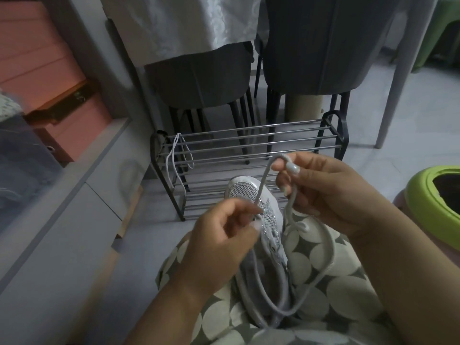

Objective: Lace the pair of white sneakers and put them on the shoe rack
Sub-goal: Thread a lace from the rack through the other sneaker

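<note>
- White sneaker (251, 195) resting on the lap, toe pointing away toward the shoe rack (249, 155), mesh toe and glittery eyelet strip facing up.
- Only one sneaker in view; heel end hidden behind the left hand (219, 245) and the lace loops.
- Grey lace (323, 265) running from the eyelet area up to the right hand (323, 190), then falling in long slack loops across the lap and beside the shoe.
- Right grip: thumb and forefinger pinching a bend of the lace, raised above the toe of the sneaker, remaining fingers curled round the strand hanging below.
- Left grip: fingers curled, fingertips pinching the lace right at the eyelet strip, touching the upper of the shoe.
- Patterned cloth (311, 270) with pale circles on grey covering the lap beneath the shoe.
- Black-framed rack with metal bars standing on the tiled floor just beyond the sneaker, both tiers bare of shoes.
- Second, white lace (174, 158) draped over the top bars at the left end of the rack, ends dangling.
- Two grey chairs (199, 78) behind the rack, a pale tablecloth (179, 21) hanging over the nearer one.
- Green ring-shaped tub (433, 195) on the floor at right; pink boxes (49, 78) and a grey cabinet (74, 220) at left.
</note>
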Available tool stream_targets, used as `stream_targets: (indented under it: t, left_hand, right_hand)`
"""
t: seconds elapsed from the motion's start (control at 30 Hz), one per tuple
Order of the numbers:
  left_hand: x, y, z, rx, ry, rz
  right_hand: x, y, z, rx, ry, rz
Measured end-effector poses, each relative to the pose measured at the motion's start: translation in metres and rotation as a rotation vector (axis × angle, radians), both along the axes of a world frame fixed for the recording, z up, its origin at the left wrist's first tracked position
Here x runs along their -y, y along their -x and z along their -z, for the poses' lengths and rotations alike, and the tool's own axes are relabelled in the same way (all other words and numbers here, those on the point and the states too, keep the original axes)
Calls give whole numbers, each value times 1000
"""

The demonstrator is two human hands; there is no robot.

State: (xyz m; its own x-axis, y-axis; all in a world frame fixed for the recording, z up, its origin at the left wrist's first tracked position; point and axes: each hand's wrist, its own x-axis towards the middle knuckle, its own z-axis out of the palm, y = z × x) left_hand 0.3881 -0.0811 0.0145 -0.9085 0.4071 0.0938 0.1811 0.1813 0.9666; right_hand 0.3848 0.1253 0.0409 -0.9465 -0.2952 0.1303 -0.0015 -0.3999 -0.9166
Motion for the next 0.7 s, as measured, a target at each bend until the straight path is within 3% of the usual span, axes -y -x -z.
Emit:
stream_targets:
  t: [0.1, 0.2, 0.27, 0.37, 0.43, 0.53, 0.7]
  left_hand:
    - [-19, -7, -6, -45, 143, 144]
    - [-28, -5, -8, -100, 209, 94]
    - [-25, -3, -15, -43, 88, 51]
    - [-18, 5, -27, 48, -134, -46]
    - [-16, 12, -32, 76, -233, -61]
    - [-16, 19, -35, 56, -266, -80]
    - [-16, 28, -39, 69, -388, -146]
  right_hand:
    - [8, -3, -4, -4, -67, 21]
    - [7, -4, -3, -31, -75, 50]
    - [3, -4, 1, -52, -168, 42]
    - [1, -7, 8, -82, -613, -6]
    - [3, -9, 12, -104, -801, -85]
    - [4, -9, 14, -81, -890, -109]
    - [-5, -8, 16, 4, -826, -63]
